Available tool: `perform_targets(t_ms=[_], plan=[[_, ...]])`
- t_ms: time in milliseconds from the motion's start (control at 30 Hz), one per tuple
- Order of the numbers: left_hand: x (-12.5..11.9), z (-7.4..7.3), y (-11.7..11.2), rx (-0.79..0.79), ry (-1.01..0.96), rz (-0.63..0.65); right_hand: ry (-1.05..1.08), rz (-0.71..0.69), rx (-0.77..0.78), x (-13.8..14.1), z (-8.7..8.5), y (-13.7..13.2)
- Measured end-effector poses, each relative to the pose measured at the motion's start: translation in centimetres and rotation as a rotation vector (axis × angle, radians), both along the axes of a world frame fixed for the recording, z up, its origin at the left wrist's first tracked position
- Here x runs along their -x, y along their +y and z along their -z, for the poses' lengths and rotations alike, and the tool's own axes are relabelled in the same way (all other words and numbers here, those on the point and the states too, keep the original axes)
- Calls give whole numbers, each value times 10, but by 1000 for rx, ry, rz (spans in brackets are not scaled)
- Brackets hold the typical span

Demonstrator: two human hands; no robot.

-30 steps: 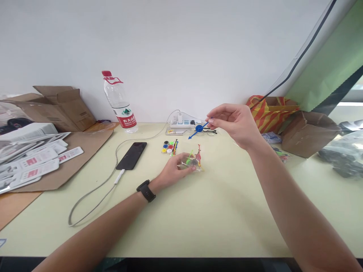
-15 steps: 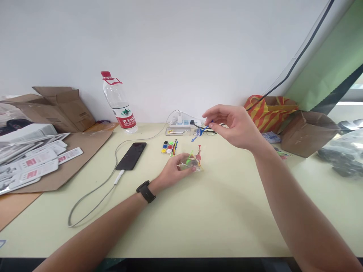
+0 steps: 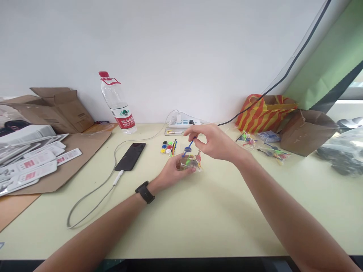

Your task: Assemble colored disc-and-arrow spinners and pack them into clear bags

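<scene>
Tabletop [image 3: 221,226] stretches wide from left hand [image 3: 169,172], gripping 1 bag [image 3: 194,164], to near edge [image 3: 198,257].

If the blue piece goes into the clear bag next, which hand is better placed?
Probably the right hand: it holds the blue piece at the upper side of the clear bag. The left hand is occupied holding that bag.

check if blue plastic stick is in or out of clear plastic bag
Upper end out: the right hand pinches the blue stick above the bag. The lower tip overlaps it; cannot tell.
</scene>
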State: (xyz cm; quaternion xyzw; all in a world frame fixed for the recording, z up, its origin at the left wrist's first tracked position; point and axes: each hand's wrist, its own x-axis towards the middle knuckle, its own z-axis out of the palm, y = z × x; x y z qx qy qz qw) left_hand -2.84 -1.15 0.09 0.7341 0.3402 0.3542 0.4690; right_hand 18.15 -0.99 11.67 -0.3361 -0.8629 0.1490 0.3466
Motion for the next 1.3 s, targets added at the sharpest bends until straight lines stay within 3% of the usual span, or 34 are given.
perform_targets(t_ms=[200,400,567,667,733,833,1000,1133,1300], plan=[[1,0,2,-6,20,-21,-41,-58,92,9,0,-6],[1,-4,2,-7,18,-7,-74,-68,133,-4,-5,-5],[0,-10,-1,48,-96,45,-124,-85,178,-7,-3,-2],[-2,-12,-1,50,-165,9,-62,-97,129,-7,-4,-4],[-3,-14,-2,62,-173,-23,30,-26,67,-11,-2,-5],[-7,-16,-5,121,-174,-75,187,125,112,-24,13,-10],[-15,-15,-14,231,-193,-92,420,36,626,-35,64,-26],[-17,-11,-15,225,-175,-116,602,139,692,-31,94,-36],[-13,-7,-10,234,-197,-105,703,178,639,-34,103,-37]])
